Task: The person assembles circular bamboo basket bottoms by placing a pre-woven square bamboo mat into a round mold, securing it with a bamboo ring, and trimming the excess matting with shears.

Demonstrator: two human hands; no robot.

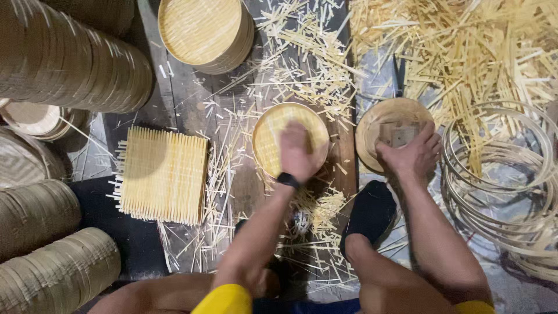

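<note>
Down at frame center, my left hand (pixel 297 152) presses flat, fingers blurred, on a round bamboo tray (pixel 289 138). Right of it, my right hand (pixel 410 156) curls around a small block (pixel 397 134) on a wooden disc (pixel 388 125). Top center sits a stack of trays (pixel 204 32), empty.

Probably a bamboo-craft workshop: stacked woven trays (pixel 70 64), loose hoops (pixel 500 174), scattered splints (pixel 465 52).

Bare boards (pixel 186 99) give passage between square mat (pixel 163 174) and round tray (pixel 290 139).
</note>
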